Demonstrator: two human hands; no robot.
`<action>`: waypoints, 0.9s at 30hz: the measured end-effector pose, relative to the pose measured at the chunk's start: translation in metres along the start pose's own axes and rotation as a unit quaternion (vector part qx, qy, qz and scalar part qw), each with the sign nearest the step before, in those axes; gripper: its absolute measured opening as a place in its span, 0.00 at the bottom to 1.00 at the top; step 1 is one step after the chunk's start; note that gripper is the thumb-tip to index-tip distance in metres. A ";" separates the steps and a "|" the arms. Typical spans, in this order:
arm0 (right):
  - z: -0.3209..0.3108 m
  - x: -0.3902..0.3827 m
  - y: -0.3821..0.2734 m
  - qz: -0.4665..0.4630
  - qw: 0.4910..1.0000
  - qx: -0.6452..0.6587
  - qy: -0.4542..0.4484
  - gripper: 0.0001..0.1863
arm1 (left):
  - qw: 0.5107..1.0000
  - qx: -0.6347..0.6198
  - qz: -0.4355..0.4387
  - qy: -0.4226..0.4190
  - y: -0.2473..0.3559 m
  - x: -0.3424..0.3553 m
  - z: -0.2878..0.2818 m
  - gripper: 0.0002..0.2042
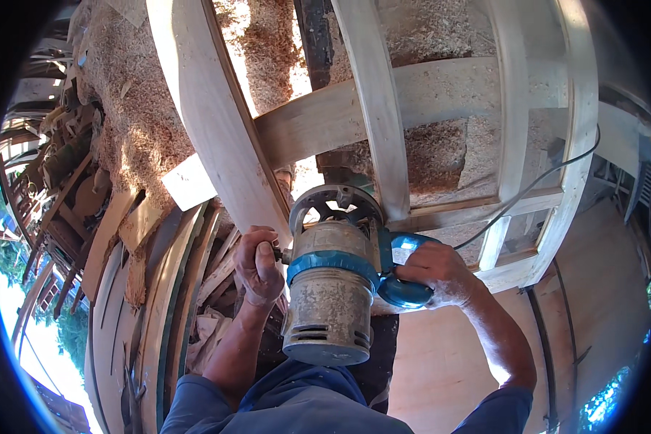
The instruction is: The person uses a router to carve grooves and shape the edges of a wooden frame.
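Between my hands is a router, a worn metal motor body with a blue collar and an open round base. My left hand is closed around the knob on its left side. On the other side, my right hand grips the blue D-shaped handle. The router's base lies against a wooden frame of pale rails and stiles, close to where its wide left board meets the lower rail. The cutting bit is hidden from sight by the tool.
A black cord runs from the router over the frame's right side. Wood shavings cover the ground beyond. Stacked boards and scrap pieces pile up at the left. A broad plywood sheet lies at the lower right.
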State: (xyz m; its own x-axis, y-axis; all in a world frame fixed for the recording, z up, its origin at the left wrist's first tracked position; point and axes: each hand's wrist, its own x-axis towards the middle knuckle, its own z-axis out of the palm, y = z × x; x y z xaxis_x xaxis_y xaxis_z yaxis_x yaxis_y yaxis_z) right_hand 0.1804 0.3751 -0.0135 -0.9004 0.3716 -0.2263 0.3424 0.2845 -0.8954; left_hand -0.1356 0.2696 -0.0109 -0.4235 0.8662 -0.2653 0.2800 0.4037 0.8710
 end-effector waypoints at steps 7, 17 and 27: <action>-0.006 -0.005 -0.001 0.017 1.000 0.005 0.000 0.25 | 1.000 0.007 -0.008 -0.001 0.005 0.003 0.009 0.12; -0.006 -0.019 0.007 0.021 1.000 -0.004 -0.001 0.28 | 1.000 0.000 0.005 -0.009 0.012 0.007 0.021 0.07; -0.014 -0.029 0.007 0.036 0.999 -0.006 0.001 0.31 | 1.000 0.008 0.002 -0.026 0.018 0.008 0.031 0.09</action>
State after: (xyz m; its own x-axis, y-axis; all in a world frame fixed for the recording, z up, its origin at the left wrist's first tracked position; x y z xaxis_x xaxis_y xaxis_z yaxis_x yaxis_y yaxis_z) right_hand 0.2131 0.3788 -0.0076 -0.8726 0.3938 -0.2888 0.4095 0.2676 -0.8722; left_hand -0.1077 0.2928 -0.0103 -0.3769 0.8818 -0.2836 0.2957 0.4047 0.8653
